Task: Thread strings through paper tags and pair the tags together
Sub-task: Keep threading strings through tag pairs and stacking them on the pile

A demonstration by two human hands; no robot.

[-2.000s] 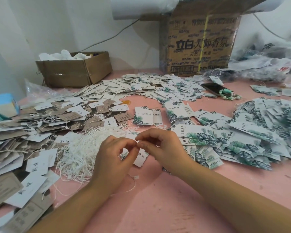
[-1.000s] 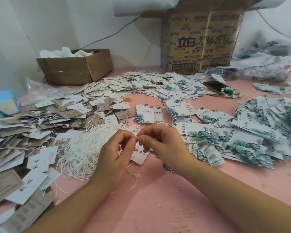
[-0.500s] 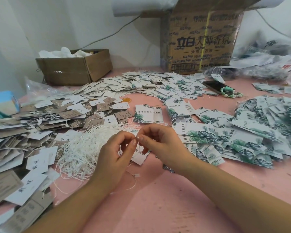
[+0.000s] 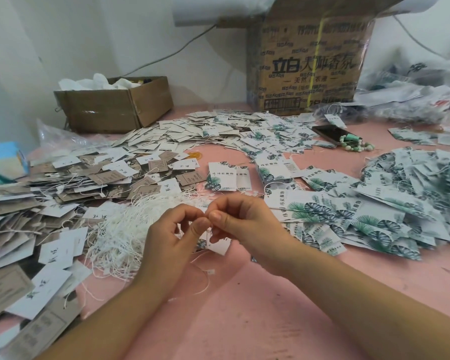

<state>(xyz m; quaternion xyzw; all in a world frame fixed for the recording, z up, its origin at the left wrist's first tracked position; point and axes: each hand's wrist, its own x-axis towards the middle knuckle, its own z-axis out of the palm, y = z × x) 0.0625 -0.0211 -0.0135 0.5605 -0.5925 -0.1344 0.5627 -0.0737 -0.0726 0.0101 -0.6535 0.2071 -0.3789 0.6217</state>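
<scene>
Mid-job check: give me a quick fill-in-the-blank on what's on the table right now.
The left hand and right hand pinch a small tag over the ___ table.
The pile of loose strings lies to the ___ of both hands.
Beside the black phone lies a ___ bead bracelet.
The biggest heap of leaf-printed tags lies on the person's ___ side.
Missing: pink; left; green; right.

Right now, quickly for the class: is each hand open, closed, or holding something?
Left hand: closed, pinching the string.
Right hand: closed, pinching the tag.
</scene>
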